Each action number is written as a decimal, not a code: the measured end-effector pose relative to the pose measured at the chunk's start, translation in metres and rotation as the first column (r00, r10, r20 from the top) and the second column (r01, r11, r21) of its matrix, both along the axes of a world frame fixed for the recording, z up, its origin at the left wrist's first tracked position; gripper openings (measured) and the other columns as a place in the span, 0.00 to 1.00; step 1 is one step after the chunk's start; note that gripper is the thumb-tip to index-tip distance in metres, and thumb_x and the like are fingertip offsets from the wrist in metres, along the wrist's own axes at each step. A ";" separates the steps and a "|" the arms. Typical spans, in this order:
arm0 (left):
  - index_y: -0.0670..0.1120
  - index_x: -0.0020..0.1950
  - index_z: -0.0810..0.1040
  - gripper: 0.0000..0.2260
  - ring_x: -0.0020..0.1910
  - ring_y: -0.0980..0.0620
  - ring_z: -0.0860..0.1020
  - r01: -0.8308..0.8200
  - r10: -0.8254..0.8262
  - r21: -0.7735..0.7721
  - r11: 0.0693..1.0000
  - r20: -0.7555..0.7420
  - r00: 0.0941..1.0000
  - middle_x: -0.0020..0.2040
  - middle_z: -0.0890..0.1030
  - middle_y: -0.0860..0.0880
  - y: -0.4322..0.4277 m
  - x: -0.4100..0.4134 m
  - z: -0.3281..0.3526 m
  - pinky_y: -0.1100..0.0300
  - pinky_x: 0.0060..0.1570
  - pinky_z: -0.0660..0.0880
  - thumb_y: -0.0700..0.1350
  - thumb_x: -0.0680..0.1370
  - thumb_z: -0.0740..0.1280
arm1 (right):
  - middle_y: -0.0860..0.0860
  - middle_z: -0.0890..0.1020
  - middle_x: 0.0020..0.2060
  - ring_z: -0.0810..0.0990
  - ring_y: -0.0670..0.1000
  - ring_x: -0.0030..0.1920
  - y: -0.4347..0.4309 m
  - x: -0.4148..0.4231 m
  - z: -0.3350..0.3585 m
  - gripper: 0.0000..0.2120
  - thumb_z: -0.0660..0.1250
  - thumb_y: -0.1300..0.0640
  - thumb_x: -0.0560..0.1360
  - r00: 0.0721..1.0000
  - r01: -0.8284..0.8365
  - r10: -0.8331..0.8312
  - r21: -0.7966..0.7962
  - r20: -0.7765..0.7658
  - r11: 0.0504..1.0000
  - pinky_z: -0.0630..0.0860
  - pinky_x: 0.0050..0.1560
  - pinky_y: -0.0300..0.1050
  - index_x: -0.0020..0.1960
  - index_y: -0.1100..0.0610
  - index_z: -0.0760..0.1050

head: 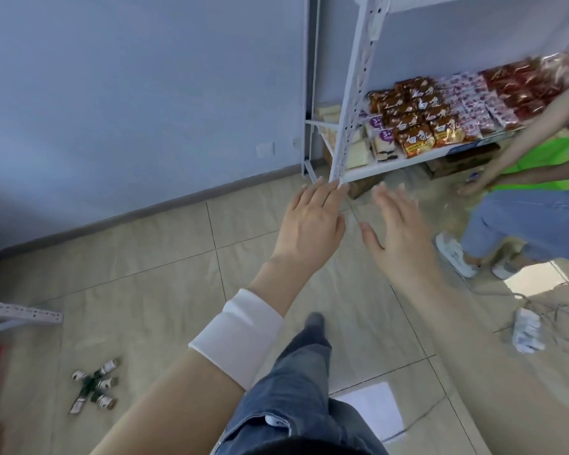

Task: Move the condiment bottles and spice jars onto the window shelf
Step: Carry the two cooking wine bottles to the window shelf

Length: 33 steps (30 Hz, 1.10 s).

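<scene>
Several small spice jars lie in a loose heap on the tiled floor at lower left, well apart from both hands. Left hand, a white wristband on its forearm, is spread flat and empty, fingertips at the white shelf rack's post. Right hand is likewise splayed and empty. Snack packets fill the rack's shelf; another person crouches at far right.

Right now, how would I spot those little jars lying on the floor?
Start at the white metal shelf stocked with snack packets, then look down across the tiled floor to its lower left. The small jars lie there in a loose cluster, the only green-and-white things on bare tile.
</scene>
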State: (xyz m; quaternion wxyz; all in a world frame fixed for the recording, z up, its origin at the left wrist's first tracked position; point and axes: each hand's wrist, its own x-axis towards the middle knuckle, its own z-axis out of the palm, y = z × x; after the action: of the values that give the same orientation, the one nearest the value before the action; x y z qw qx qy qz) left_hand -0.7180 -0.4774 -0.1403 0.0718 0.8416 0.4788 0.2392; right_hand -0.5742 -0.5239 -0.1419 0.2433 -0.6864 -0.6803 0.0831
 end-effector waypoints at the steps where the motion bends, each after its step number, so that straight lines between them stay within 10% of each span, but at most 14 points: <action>1: 0.40 0.64 0.74 0.20 0.64 0.41 0.73 0.000 0.000 0.015 1.000 0.005 1.000 0.62 0.77 0.42 0.012 0.009 0.002 0.48 0.65 0.66 0.39 0.72 0.64 | 0.61 0.68 0.70 0.59 0.61 0.73 0.014 0.010 0.003 0.25 0.63 0.56 0.77 1.000 -0.008 0.008 0.017 0.011 1.000 0.53 0.72 0.54 0.70 0.64 0.64; 33: 0.41 0.65 0.72 0.20 0.66 0.43 0.71 -0.428 0.424 0.177 0.886 0.061 0.904 0.64 0.76 0.44 0.252 0.323 0.081 0.49 0.66 0.64 0.46 0.75 0.56 | 0.59 0.69 0.69 0.62 0.61 0.72 0.335 0.334 0.074 0.24 0.56 0.50 0.78 0.919 -0.338 0.387 0.346 -0.081 0.875 0.61 0.71 0.58 0.69 0.64 0.66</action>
State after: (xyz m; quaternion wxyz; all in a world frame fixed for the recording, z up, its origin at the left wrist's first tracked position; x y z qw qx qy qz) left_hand -0.3952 -0.2250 -0.0593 -0.0565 0.7166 0.6263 0.3017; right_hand -0.2401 -0.1892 -0.0678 0.3827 -0.4886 -0.7815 0.0644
